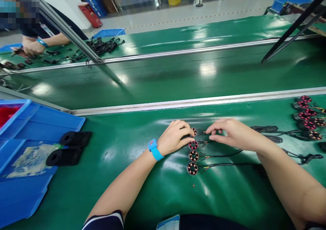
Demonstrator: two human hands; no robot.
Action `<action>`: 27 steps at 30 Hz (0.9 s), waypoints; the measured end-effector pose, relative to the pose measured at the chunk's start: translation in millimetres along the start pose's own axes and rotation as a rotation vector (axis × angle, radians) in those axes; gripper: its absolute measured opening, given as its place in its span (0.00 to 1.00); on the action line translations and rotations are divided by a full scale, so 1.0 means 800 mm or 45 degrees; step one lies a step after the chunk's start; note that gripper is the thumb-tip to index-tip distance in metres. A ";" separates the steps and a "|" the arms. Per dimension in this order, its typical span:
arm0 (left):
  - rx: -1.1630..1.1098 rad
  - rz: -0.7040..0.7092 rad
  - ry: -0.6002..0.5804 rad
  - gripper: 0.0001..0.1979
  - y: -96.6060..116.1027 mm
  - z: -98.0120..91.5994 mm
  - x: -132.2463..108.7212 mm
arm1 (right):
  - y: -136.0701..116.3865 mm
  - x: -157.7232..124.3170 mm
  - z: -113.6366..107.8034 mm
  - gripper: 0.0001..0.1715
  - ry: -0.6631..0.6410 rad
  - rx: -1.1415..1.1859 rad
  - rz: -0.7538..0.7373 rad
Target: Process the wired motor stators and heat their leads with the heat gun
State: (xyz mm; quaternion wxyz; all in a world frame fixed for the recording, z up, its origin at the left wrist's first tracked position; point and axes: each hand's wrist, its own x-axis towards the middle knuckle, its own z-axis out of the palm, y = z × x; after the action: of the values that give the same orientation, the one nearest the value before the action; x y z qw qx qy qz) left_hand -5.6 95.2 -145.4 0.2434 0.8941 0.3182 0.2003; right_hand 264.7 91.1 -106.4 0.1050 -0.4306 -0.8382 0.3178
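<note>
A: What sits between the hands?

B: A small round motor stator with copper windings, topmost in a column of four on the green work mat. The left hand curls round it from nine o'clock, fingers closed on its rim; the right hand pinches its thin coloured lead wires at three o'clock.

A: How would it handle?

B: Light and stiff in the core, I judge, but the windings and leads look fragile. Hold the rim, not the wire.

A: And outward?

B: Three more wound stators lie toward six o'clock, black cables and a cluster of stators at three o'clock, black foam rolls and a blue plastic bin at nine.

A: Anything unclear?

B: The left fingers hide most of the held stator; the solder joints are too small to make out.
</note>
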 end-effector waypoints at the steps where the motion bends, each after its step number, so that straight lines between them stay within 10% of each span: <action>1: 0.027 0.006 -0.010 0.08 0.004 0.001 -0.001 | 0.001 -0.004 -0.002 0.15 -0.030 -0.089 -0.032; 19: 0.220 0.181 -0.070 0.08 0.024 0.009 0.000 | 0.002 -0.003 0.007 0.07 -0.209 -0.463 -0.081; 27: 0.218 0.055 -0.249 0.07 0.021 -0.019 -0.004 | -0.042 -0.036 -0.049 0.12 0.526 -0.461 -0.144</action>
State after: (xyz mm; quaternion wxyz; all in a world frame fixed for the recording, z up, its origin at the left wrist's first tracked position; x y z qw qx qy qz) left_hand -7.8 86.2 -124.2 0.1916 0.9335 0.2897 0.0896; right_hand 278.1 71.2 -52.5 0.2125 -0.4505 -0.8649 0.0618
